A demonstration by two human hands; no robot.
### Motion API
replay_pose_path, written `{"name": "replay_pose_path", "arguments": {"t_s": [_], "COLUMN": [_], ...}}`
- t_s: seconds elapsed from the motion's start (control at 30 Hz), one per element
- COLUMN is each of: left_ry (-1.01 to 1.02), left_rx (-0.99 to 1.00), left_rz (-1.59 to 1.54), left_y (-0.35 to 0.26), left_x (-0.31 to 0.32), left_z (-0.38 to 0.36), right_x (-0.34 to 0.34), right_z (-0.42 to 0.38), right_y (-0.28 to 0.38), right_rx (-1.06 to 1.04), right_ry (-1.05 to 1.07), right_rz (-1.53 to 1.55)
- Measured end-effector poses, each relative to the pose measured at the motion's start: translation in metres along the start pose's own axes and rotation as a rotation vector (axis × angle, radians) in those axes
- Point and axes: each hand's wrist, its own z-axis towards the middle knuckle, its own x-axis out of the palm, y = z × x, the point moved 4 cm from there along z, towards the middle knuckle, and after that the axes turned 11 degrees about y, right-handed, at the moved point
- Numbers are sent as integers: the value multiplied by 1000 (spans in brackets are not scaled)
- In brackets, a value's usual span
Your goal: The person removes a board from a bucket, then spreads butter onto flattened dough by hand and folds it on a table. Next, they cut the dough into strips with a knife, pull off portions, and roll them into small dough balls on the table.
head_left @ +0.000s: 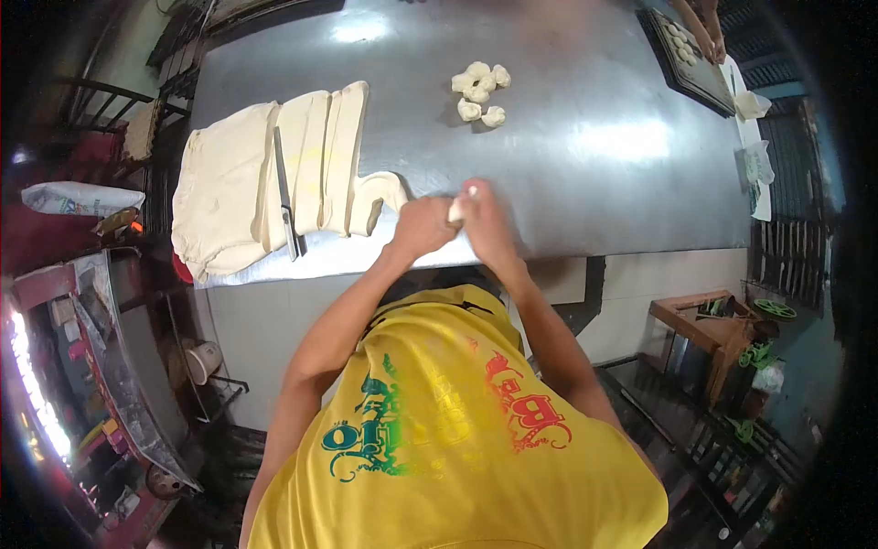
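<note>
My left hand (425, 227) is closed around the end of a strip of dough (381, 186), which curves away to the left on the metal table. Right beside it, my right hand (485, 221) is closed on a small bit of the same dough (455, 210), between the two hands. A large slab of dough (224, 188), cut into several strips on its right side, lies to the left. On top of it rests a long knife (283, 183). Several small dough lumps (476, 93) sit in a loose group farther back.
The metal table (567, 201) spans the front, its near edge just below my hands. At the far right is a dark tray (681, 59) with dough pieces, another person's hands (712, 41) over it. A wooden stand (700, 325) is at the right.
</note>
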Motion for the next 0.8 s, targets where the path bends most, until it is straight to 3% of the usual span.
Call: {"name": "replay_pose_path", "arguments": {"t_s": [0.03, 0.07, 0.17, 0.2, 0.27, 0.3, 0.33, 0.43, 0.5, 0.53, 0.57, 0.63, 0.7, 0.77, 0.8], "left_ry": [17, 58, 282, 275, 201, 166, 258, -39, -51, -107, -46, 41, 78, 155, 202], "left_rx": [-3, -59, -71, -100, -248, -318, -207, 194, 401, 515, 422, 249, 121, 104, 89], "left_rz": [110, 140, 148, 5, -174, -259, -406, -658, -410, -480, -371, -136, -39, 225, 197], "left_y": [0, 3, 39, 45, 63, 73, 57, 40, 36, 26, 34, 53, 27, 16, 18], "left_x": [9, 14, 43, 38, 26, 20, 3, -2, -1, -9, -3, -10, -19, -5, -3], "left_z": [-2, -6, -9, -14, -12, -10, -17, -32, -31, -39, -38, -16, -20, -20, -23], "right_x": [8, 6, 11, 9, 8, 4, -1, 5, 16, 26, 35, 28, 27, 34, 34], "right_z": [2, 5, -19, -47, -70, -62, -54, -41, -31, -39, -49, -38, -28, -20, -15], "right_y": [-2, 5, 30, 45, 67, 74, 81, 61, 50, 44, 37, 32, 23, 20, 19], "right_rx": [-8, 170, 105, 213, 237, 114, -3, -320, -297, -160, -16, 46, 115, 151, 154], "right_ry": [68, 303, 581, 535, 791, 767, 726, -19, -111, 5, 123, -117, -364, -88, 48], "right_rz": [-275, -293, -509, -44, 464, 339, 209, -408, -348, -114, 117, 277, 454, -68, -330]}}
